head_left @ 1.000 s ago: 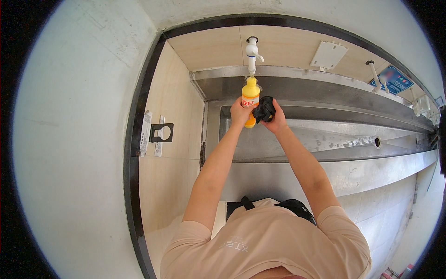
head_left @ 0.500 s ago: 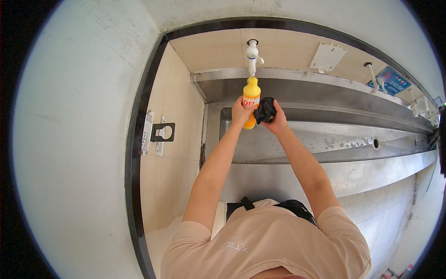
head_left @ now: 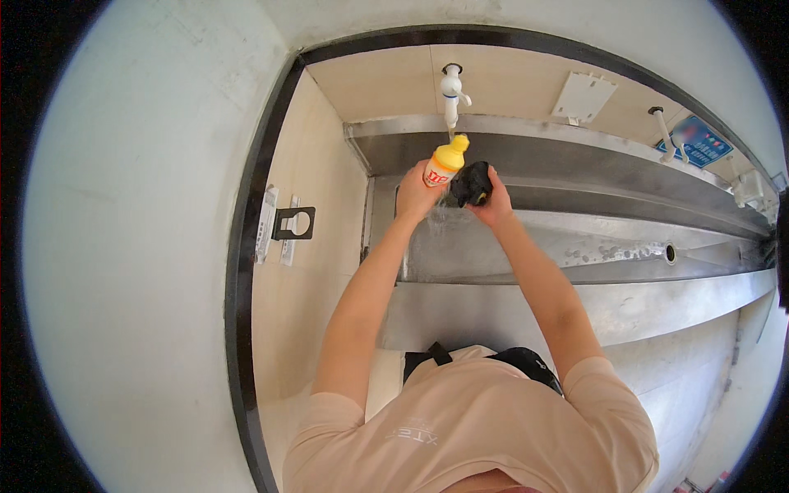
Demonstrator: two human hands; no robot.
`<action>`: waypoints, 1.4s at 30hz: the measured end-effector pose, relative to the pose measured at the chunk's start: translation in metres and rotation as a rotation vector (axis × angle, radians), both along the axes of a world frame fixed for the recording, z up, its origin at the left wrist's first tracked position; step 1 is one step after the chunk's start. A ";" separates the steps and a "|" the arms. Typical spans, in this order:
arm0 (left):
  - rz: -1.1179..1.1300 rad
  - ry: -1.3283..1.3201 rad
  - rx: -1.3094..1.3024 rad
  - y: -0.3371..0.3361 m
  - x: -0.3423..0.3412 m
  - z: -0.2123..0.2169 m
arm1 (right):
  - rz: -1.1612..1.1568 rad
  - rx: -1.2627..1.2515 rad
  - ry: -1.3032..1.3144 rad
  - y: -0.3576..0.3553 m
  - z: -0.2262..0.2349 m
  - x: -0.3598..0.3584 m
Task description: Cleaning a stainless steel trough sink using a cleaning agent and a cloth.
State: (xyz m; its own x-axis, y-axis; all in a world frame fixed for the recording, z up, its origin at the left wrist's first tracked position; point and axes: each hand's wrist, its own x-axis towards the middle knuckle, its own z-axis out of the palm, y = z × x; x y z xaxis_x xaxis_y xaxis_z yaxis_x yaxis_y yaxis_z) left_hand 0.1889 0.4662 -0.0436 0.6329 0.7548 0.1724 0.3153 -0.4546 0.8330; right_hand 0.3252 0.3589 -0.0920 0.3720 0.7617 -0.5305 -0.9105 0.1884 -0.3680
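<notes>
My left hand [head_left: 417, 197] is closed round a yellow plastic squeeze bottle [head_left: 445, 163] with a white and red label. The bottle tilts, its yellow cap toward the upper right, just under the white tap [head_left: 451, 92]. Water [head_left: 438, 220] runs down by the bottle and splashes into the metal trough sink [head_left: 534, 246]. My right hand [head_left: 496, 204] grips a crumpled black bundle [head_left: 471, 184] close beside the bottle; it looks like cloth or thin plastic, with a small yellowish spot. The fingers behind both things are partly hidden.
Farther right along the back wall are a white cover plate [head_left: 584, 96], a second white tap [head_left: 662, 135] and a blue sign [head_left: 699, 141]. A drain hole [head_left: 671, 254] lies at the trough's right. A black holder [head_left: 294, 223] sticks out from the left wall.
The bottle has gone from upright to tilted, its cap leaning right. Falling water now shows below my hands. The black bundle stays in my right hand.
</notes>
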 end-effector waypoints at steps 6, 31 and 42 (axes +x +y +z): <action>-0.142 0.421 0.612 -0.014 -0.022 0.042 | 0.004 0.071 0.050 -0.009 -0.006 -0.005; -0.413 0.796 1.036 -0.070 0.014 0.095 | -0.025 0.150 0.248 -0.073 -0.026 -0.001; -0.111 0.158 -0.001 -0.014 -0.073 0.013 | 0.014 0.248 0.138 -0.028 -0.024 -0.005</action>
